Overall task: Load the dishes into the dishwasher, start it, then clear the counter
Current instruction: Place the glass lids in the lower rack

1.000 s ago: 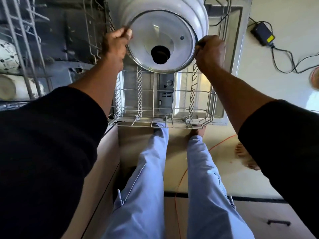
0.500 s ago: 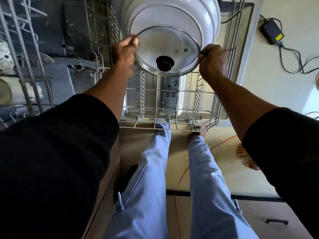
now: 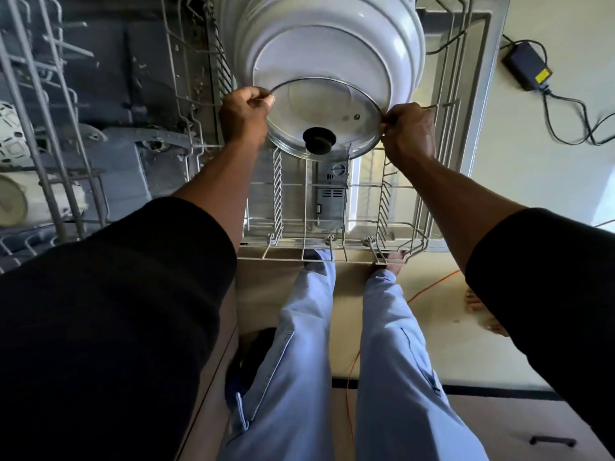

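The open dishwasher point(image 3: 133, 78) fills the upper left, its dark tub and one spray arm point(image 3: 156, 141) seen through the wires of the upper rack point(image 3: 30, 94). Two black sleeves point(image 3: 116, 311) cover the lower corners and hide much of the floor point(image 3: 549, 161); between them stand two legs in pale blue trousers point(image 3: 299, 361). The lower rack point(image 3: 332, 252) stands out over the door point(image 3: 486, 78), just beyond the feet. White plates point(image 3: 332, 41) stand on edge at its far end; their rims overlap and the top edge cuts them, so their number cannot be told. One glass lid point(image 3: 329, 108) leans tilted in front of them, its lower rim among the tines. The left hand point(image 3: 246, 114) grips the lid's left rim with curled fingers; the right hand point(image 3: 407, 131) pinches the right rim, just beside a rack wire. Two pale cups point(image 3: 10, 134) lie in the upper rack, half cut off by the left edge. One dispenser point(image 3: 331, 197) shows through the lower rack's wires. On the floor lie one black adapter point(image 3: 529, 66) with its cable and one orange cord point(image 3: 432, 287). The lid's one black knob point(image 3: 320, 143) faces the camera.
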